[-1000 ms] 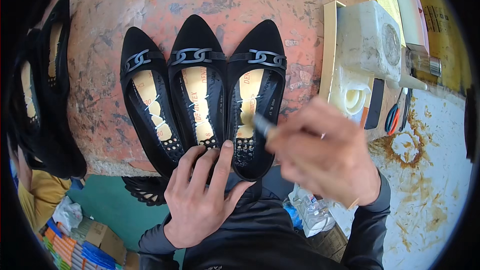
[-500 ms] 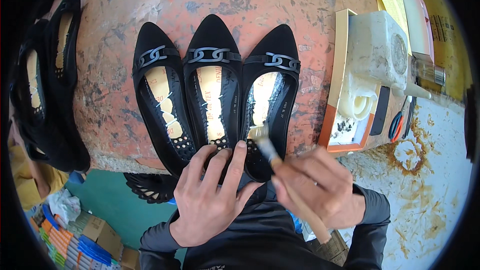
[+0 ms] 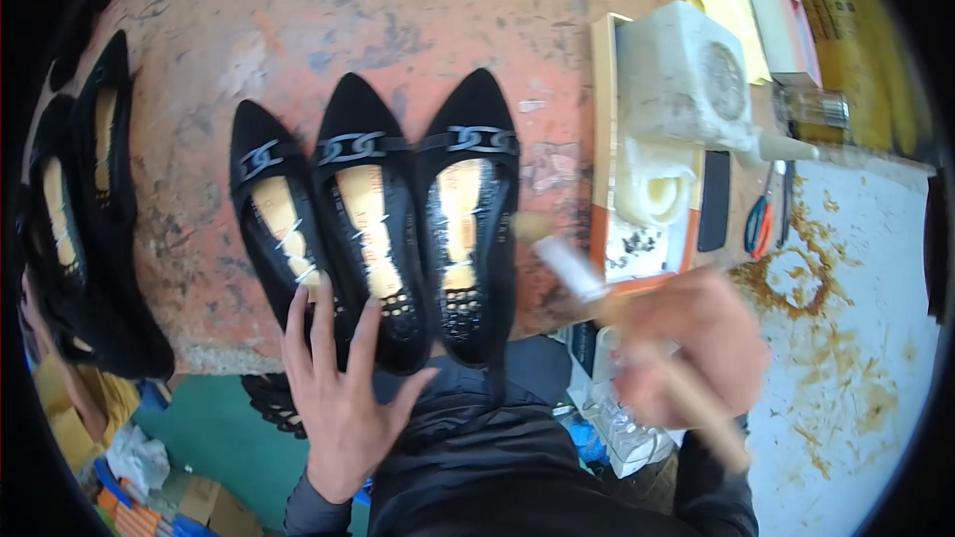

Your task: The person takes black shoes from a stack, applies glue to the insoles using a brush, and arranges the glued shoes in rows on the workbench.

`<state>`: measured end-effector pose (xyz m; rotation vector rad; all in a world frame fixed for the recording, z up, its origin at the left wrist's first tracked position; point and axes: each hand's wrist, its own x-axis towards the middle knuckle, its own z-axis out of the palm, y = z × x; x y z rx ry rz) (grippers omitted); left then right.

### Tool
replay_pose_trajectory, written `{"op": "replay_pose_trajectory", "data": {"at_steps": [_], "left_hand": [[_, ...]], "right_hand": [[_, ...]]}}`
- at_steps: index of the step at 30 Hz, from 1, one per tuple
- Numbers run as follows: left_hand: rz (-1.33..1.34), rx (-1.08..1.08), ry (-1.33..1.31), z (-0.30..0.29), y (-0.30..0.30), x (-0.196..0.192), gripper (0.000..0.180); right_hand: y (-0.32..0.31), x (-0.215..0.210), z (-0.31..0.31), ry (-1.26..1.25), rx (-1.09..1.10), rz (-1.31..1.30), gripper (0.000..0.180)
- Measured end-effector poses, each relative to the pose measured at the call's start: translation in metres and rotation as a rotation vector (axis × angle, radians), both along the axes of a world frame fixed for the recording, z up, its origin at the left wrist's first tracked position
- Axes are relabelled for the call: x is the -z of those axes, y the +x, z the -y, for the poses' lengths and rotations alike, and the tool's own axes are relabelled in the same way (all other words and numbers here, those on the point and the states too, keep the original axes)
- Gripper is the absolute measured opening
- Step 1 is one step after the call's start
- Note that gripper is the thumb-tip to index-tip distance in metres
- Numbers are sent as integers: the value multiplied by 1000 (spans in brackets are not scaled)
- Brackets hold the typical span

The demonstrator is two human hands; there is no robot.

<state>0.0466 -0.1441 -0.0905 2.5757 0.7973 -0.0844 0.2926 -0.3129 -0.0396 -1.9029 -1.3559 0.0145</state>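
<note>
Three black pointed flat shoes with chain-link ornaments stand side by side, toes away from me: a left shoe (image 3: pixel 256 127), a middle shoe (image 3: pixel 354 109) and a right shoe (image 3: pixel 479 99). Pale insoles with white stitches show inside; the right shoe's insole and heel area look wet and shiny. My left hand (image 3: pixel 343 393) spreads its fingers over the heel ends of the left and middle shoes, holding nothing. Closed around the wooden handle of a flat brush (image 3: pixel 572 270) is my right hand (image 3: pixel 701 343), blurred by motion. The bristles are just right of the right shoe, apart from it.
A shallow box (image 3: pixel 604 89) on the right holds a whitish stained container (image 3: pixel 671 75) and a cup-like opening (image 3: pixel 662 197). Beside it lie a dark flat object (image 3: pixel 713 201) and red-and-blue-handled scissors (image 3: pixel 759 224). More black shoes (image 3: pixel 95 239) stand at the table's left.
The brush has left the inside of the right shoe and moved right with my right hand. My left hand has shifted left along the heels. The whole view has shifted.
</note>
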Motion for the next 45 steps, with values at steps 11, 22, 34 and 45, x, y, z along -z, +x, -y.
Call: {"op": "replay_pose_trajectory", "data": {"at_steps": [11,22,34,45], "left_hand": [[177,121,-15,13,20,14,36],[77,117,-16,12,11,-1,75],[174,120,-77,-8,15,-5,77],[251,67,-138,-12,12,3,74]], "right_hand": [[43,-22,61,-382,388,130,12],[17,-37,56,-435,395,213,13],[7,-53,9,-154,113,-123,22],[-7,14,-82,-263,-305,-106,16]]}}
